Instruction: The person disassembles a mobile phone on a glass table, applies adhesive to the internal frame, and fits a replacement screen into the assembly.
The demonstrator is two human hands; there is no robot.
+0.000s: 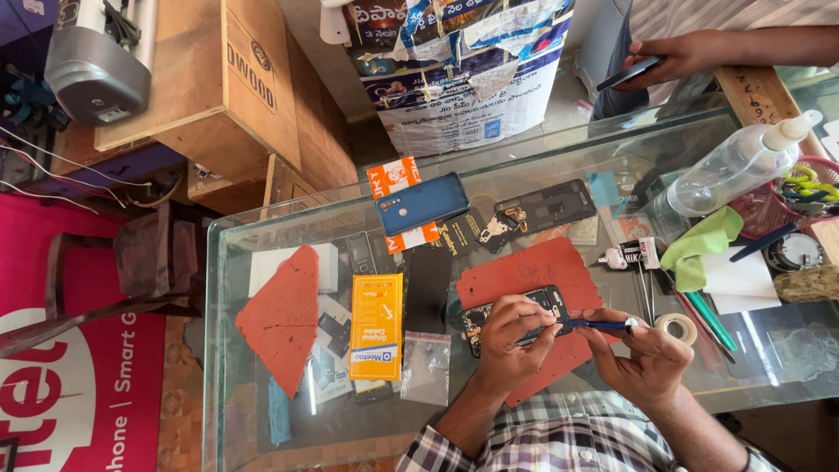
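Note:
An opened black phone (552,300) lies on a red mat (524,271) on the glass table (262,229). My left hand (511,336) presses down on the phone and holds it still. My right hand (638,350) grips a blue-handled screwdriver (603,324) whose tip points left into the phone body. Both hands sit at the near edge of the table, close together. Much of the phone is hidden under my left fingers.
A blue phone back cover (424,203), a black phone frame (542,208), an orange box (377,325), a second red mat (281,316), a tape roll (677,327), a spray bottle (738,166) and a green cloth (703,245) lie about. Another person's hand (682,54) holds a phone at the far side.

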